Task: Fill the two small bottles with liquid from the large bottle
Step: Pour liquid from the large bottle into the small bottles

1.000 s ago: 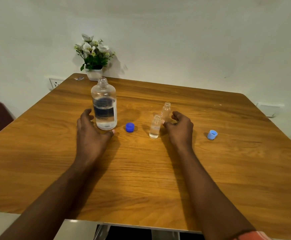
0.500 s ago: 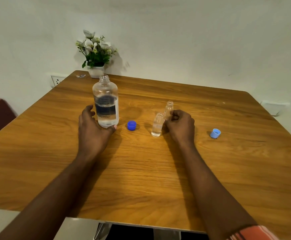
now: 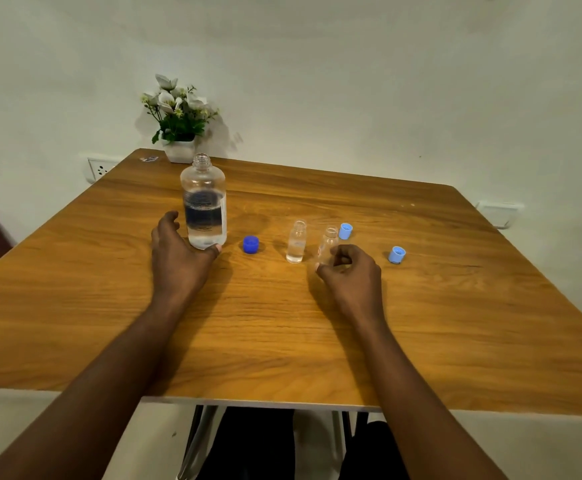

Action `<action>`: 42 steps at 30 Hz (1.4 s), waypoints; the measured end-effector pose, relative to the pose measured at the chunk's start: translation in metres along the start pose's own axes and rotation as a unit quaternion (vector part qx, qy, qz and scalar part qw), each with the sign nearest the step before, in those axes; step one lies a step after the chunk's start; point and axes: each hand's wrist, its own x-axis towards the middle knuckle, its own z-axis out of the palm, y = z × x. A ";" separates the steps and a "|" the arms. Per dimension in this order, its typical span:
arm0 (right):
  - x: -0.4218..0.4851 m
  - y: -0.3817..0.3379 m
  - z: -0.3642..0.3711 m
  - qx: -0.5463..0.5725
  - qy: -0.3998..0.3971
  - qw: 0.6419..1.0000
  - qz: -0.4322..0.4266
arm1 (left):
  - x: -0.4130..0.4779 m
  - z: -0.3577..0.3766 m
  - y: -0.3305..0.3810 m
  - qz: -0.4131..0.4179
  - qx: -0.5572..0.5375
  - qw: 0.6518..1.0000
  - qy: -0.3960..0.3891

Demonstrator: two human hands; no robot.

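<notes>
The large clear bottle (image 3: 203, 206) stands uncapped, partly full, left of centre on the wooden table (image 3: 455, 306). My left hand (image 3: 178, 261) cups its base, thumb against the front. A small bottle (image 3: 296, 242) holding some clear liquid stands open in the middle. Just to its right, my right hand (image 3: 351, 275) pinches the lower part of the second small bottle (image 3: 329, 240), which looks empty and stands upright. A dark blue cap (image 3: 250, 244) lies between the large bottle and the small ones.
Two light blue caps lie to the right, one (image 3: 345, 231) just behind my right hand and one (image 3: 396, 254) further right. A white flower pot (image 3: 180, 150) sits at the table's far left edge. A wall socket (image 3: 100, 169) is behind that corner.
My right hand has slid the empty small bottle from behind the other one to its right and nearer me, uncovering a second light blue cap. My left hand stayed at the large bottle.
</notes>
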 end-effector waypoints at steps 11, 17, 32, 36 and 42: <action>-0.028 -0.017 0.012 -0.033 -0.083 0.993 -0.078 | 0.001 0.001 0.001 -0.003 -0.024 1.000 -0.007; -0.029 -0.026 0.029 -0.029 -0.107 0.988 -0.112 | 0.004 0.003 -0.001 0.000 -0.025 1.000 -0.012; -0.019 -0.040 0.052 -0.024 -0.147 0.978 -0.147 | 0.020 0.002 -0.004 0.032 -0.037 0.998 -0.044; -0.016 -0.038 0.053 -0.011 -0.144 0.979 -0.143 | 0.025 0.003 -0.002 0.038 -0.060 0.996 -0.056; -0.015 -0.037 0.053 0.011 -0.141 0.980 -0.143 | 0.033 0.004 -0.004 0.037 -0.043 0.996 -0.066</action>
